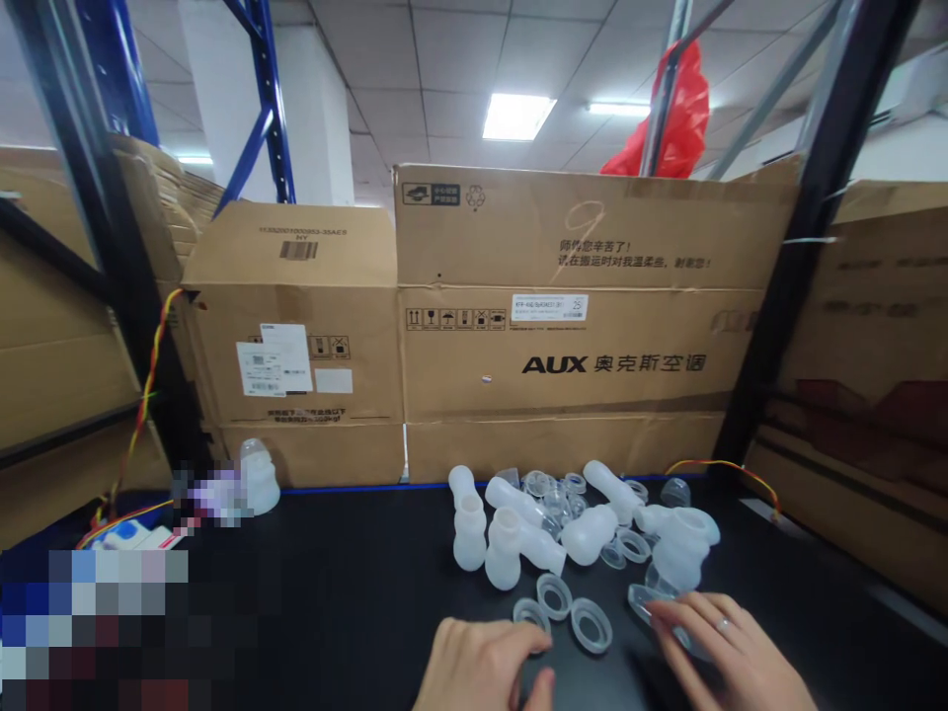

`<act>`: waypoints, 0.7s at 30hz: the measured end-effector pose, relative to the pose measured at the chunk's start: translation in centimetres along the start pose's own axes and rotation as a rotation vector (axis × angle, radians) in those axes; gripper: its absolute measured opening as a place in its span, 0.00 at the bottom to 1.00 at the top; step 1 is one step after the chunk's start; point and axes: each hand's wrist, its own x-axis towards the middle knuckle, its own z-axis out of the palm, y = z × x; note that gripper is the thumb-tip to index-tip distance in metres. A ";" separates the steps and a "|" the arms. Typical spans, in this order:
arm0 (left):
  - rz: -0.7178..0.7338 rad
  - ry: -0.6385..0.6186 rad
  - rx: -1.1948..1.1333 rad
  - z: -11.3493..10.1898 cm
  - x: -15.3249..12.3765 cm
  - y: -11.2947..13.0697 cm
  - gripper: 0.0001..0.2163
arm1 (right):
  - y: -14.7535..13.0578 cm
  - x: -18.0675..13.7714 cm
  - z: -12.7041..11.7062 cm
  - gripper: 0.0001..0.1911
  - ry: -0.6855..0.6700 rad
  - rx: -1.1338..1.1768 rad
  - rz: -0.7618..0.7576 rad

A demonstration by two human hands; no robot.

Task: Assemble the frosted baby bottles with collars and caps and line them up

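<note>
My left hand (481, 667) is low in the middle of the view, with thumb and index finger apart and nothing visible between them. Its index fingertip is beside a translucent ring (530, 610). Two more rings, one upper (554, 596) and one to the right (591, 626), lie close by on the black table. At the lower right, my right hand (730, 652), wearing a finger ring, has its fingers closed over a clear plastic piece (646, 598), partly hidden by them. Behind it stands a frosted plastic bottle-like piece (677, 553).
Several frosted bulb-shaped pieces (505, 553) and clear caps (539, 484) are heaped at the table's back. Cardboard panels (563, 395) wall the rear. Another frosted piece (259, 484) stands at left, near a blurred patch (89, 632). Dark posts (792, 257) frame the sides.
</note>
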 end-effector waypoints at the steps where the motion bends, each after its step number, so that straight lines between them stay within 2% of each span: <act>1: -0.012 -0.039 0.055 0.5 -0.3 -1.0 0.13 | 0.0 0.7 0.2 0.11 0.006 -0.048 -0.004; 3: 0.038 -0.124 0.167 1.5 -0.8 -2.7 0.17 | 0.3 2.1 0.9 0.13 0.004 -0.167 0.001; 5: 0.068 -0.156 0.255 2.1 -0.9 -3.7 0.21 | 0.7 3.4 2.0 0.14 -0.020 -0.300 0.011; 10: 0.078 -0.074 0.243 2.5 0.7 -3.8 0.17 | 1.1 5.7 4.6 0.12 -0.139 -0.546 0.043; 14: 0.109 -0.044 0.236 2.1 1.5 -3.6 0.20 | 1.0 6.3 5.5 0.10 -0.192 -0.560 0.047; 18: 0.076 -0.041 0.160 1.7 1.1 -3.9 0.21 | 0.8 6.4 5.8 0.11 -0.150 -0.513 0.061; 21: 0.079 -0.060 0.152 2.2 0.7 -4.5 0.27 | 0.5 6.3 6.0 0.12 -0.115 -0.486 0.074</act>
